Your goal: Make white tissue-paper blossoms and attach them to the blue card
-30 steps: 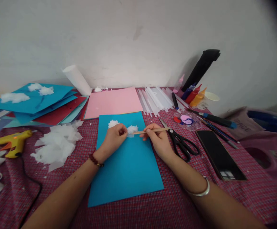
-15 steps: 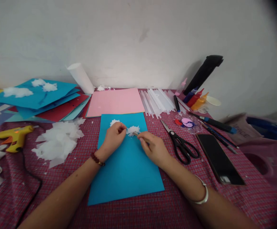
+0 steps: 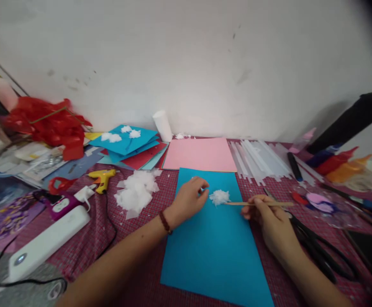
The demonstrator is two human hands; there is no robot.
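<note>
Right now the right hand (image 3: 271, 221) pinches a wooden stick (image 3: 256, 204) whose tip touches the white tissue tuft (image 3: 219, 197) on the blue card (image 3: 214, 243), while the left hand (image 3: 190, 198), loosely curled just beside, holds nothing visible; light, steady pressing seems best.

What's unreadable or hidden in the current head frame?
- Second white tuft: hidden behind the left hand, head view.
- Scissors: mostly covered by the right hand and forearm.
- Wooden stick: whether its tip touches the white tuft is too small to tell.
- Paint bottles: blurred near the right edge.
- Blue sheet: cut by the bottom edge.
</note>
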